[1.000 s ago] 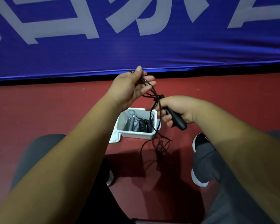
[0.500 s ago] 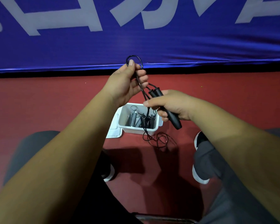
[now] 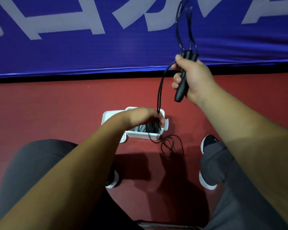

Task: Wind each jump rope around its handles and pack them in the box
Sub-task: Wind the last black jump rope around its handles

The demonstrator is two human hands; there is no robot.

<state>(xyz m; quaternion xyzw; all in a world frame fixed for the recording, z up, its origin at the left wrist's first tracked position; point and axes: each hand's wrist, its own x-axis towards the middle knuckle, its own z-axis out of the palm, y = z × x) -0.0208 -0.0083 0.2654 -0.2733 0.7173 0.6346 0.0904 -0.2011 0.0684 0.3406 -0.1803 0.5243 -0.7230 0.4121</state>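
Between the person's black shoes (image 3: pixel 208 143), slack loops of a black jump rope's cord (image 3: pixel 171 145) lie on the red floor (image 3: pixel 56 110), just beside the white box (image 3: pixel 143 135). The box holds wound ropes (image 3: pixel 148 127), and its lid (image 3: pixel 106 116) sits at its left side. Over the box, the left hand (image 3: pixel 145 117) pinches two strands of cord in a narrow grip. Higher up, the right hand (image 3: pixel 192 78) has its grip wrapped round both black handles (image 3: pixel 181 87), in front of the blue banner (image 3: pixel 73 47).
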